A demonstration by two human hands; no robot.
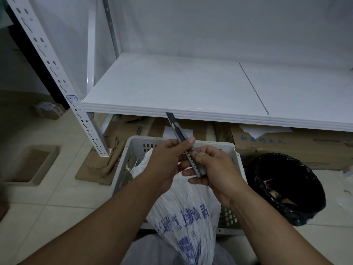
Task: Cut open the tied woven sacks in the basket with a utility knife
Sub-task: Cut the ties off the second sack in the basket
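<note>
Both hands hold the knife (188,148) above the basket (133,148): the left hand (166,161) pinches its middle, the right hand (212,169) wraps its fingers around the handle end. The blade points toward the shelf (191,87). A white sack (183,207) leans over the basket's near edge.

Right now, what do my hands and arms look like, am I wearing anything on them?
Both forearms are bare, with no sleeves, gloves, watch or rings in view. The only thing worn is a tan adhesive bandage wrapped around the thumb of the right hand. The left hand has nothing on it.
</note>
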